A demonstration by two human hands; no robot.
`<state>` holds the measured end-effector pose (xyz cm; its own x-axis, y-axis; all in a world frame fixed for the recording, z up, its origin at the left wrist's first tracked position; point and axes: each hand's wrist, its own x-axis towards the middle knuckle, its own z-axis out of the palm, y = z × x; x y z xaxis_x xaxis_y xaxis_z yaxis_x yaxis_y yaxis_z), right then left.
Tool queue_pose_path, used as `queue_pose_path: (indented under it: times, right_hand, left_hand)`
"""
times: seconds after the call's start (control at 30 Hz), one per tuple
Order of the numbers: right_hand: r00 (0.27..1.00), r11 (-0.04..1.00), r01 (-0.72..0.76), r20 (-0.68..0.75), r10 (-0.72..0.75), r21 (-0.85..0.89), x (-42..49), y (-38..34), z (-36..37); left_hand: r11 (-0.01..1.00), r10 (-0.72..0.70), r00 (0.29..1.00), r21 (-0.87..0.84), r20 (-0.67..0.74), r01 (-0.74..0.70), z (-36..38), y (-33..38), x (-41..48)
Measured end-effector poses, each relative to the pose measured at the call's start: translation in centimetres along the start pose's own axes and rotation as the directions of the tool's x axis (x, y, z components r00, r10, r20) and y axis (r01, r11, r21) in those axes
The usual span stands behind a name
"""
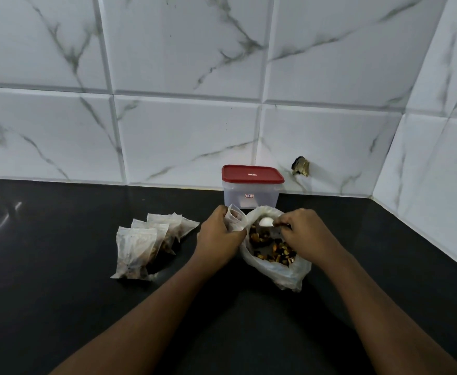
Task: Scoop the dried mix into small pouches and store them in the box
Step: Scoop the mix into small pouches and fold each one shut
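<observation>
Filled pouches (pixel 146 239) sat piled left on the counter (pixel 59 266); lidded box (pixel 251 190) stood behind the mix bag (pixel 284 274), against the wall (pixel 184 125). Your left hand (pixel 218 236) gripped a small pouch (pixel 235 219) beside the bag; your right hand (pixel 303 234) pinched a white spoon (pixel 265 221) over it.

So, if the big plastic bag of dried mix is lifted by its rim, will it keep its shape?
Probably not: the bag is thin crinkled film with a slumped rim, so it would likely sag. The dried mix lies low in it, so the weight would probably pull to the bottom. Pushed on the smooth black counter, it may slide rather than tip.
</observation>
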<state>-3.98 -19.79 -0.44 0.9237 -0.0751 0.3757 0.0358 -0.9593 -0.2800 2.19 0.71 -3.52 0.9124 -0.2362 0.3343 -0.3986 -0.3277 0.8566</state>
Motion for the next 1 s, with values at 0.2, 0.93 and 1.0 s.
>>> queue_pose_path:
  times: [0.2,0.93,1.0]
  right_hand:
    - [0.998,0.983,-0.064,0.030,0.059,0.175,-0.1,-0.7,-1.0]
    - [0.995,0.988,-0.090,0.058,0.083,0.127,-0.5,-0.3,-2.5]
    - [0.992,0.981,-0.106,0.079,0.094,0.165,-0.5,-0.3,-2.4]
  left_hand:
    - [1.000,-0.003,1.000,0.008,0.003,0.003,-0.1,-0.1,0.1]
    - [1.000,-0.012,1.000,0.023,0.004,0.012,-0.1,0.1,0.1]
    - [1.000,-0.017,1.000,0.022,0.013,0.016,-0.1,0.0,0.1]
